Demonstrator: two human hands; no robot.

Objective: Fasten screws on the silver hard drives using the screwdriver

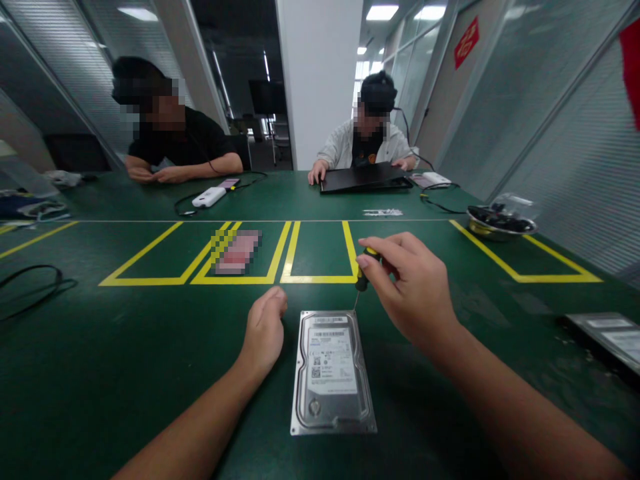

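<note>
A silver hard drive (333, 370) lies label up on the green table, between my forearms. My right hand (413, 283) grips a screwdriver (362, 280) with a green-and-yellow handle. Its thin shaft points down, and the tip is at the drive's far right corner. Whether the tip sits in a screw is too small to tell. Just left of the drive's far end, my left hand (265, 323) is curled into a loose fist on the table, apart from the drive. No object shows in it, though its inner side is hidden.
Yellow tape outlines (320, 280) mark the table beyond the drive. A pixelated pink item (237, 253) lies on them. At right are a metal bowl (500, 230) of dark parts and another drive (607, 340). Two people sit opposite; one holds a black panel (365, 179).
</note>
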